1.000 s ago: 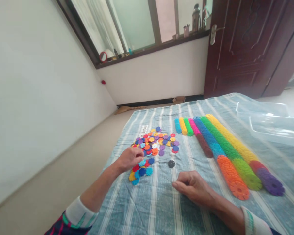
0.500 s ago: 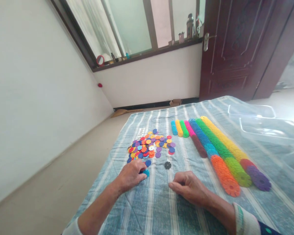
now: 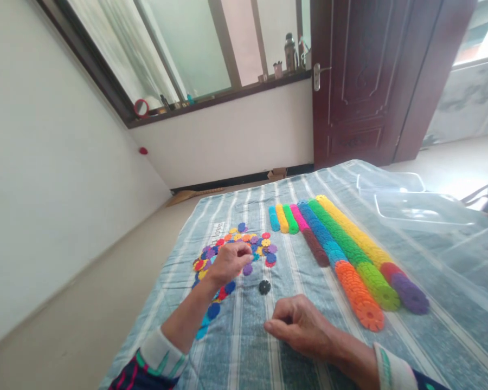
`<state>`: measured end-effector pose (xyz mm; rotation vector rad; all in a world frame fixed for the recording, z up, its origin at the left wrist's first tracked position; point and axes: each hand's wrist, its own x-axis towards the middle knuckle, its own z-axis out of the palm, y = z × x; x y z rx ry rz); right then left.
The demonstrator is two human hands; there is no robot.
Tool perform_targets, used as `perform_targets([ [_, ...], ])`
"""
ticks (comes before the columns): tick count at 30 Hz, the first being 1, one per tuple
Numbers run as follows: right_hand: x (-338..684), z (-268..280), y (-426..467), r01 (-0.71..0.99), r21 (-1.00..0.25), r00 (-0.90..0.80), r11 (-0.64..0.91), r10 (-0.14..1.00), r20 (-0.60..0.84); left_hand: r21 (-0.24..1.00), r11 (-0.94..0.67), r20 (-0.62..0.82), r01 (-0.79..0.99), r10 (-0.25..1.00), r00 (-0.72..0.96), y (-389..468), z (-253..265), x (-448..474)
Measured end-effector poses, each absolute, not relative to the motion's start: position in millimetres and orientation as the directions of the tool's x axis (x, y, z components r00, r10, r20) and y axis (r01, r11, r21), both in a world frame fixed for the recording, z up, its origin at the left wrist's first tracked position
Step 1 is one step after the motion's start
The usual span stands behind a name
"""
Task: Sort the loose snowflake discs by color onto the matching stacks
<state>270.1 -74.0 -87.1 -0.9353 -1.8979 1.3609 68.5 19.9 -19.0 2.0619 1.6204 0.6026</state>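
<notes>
Dozens of small notched discs (image 3: 209, 252), mixed colors, loose pile on striped cloth (image 3: 256, 357), 10 o'clock from a lone black disc (image 3: 264, 287). Left hand (image 3: 231, 262) over the pile, fingers bent inward; teal disc (image 3: 256, 257) right by fingertips, can't tell if pinched or just lying there. Right hand (image 3: 299, 323) at 4 o'clock from black disc, near, apart; thumb pressed to curled fingers, palm hidden. Between 12 and 1: three short rolls (image 3: 283, 219), blue, yellow, green. At 2: four longer disc rows (image 3: 336, 252), side by side, color blocks. Farther out at 2, clear plastic bins (image 3: 423, 221). Windowsill (image 3: 223, 98) with flask (image 3: 289, 52) at 12, dark red door (image 3: 361, 86) at 1.
</notes>
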Motion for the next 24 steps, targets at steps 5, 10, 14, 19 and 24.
perform_targets([
  [5,268.5,-87.9,-73.7,0.181,-0.959,-0.559,0.219,0.825,0.083,0.620,-0.221,0.184,0.753,0.974,0.135,80.9,-35.4,108.2],
  [10,267.8,-88.9,-73.2,0.145,-0.966,-0.559,0.214,0.824,0.098,0.603,-0.232,0.198,0.763,0.970,0.139,114.2,-47.4,125.2],
  [14,267.5,-89.8,-72.7,0.130,-0.968,-0.548,0.213,0.829,0.109,0.574,-0.243,0.200,0.782,0.968,0.154,125.3,-52.1,128.6],
  [19,267.3,-91.0,-72.2,0.130,-0.968,-0.545,0.213,0.831,0.110,0.533,-0.245,0.199,0.810,0.967,0.162,134.1,-58.8,129.4],
  [24,267.2,-93.1,-72.3,0.101,-0.974,-0.551,0.204,0.826,0.116,0.498,-0.256,0.223,0.829,0.961,0.163,135.8,-63.0,128.0],
])
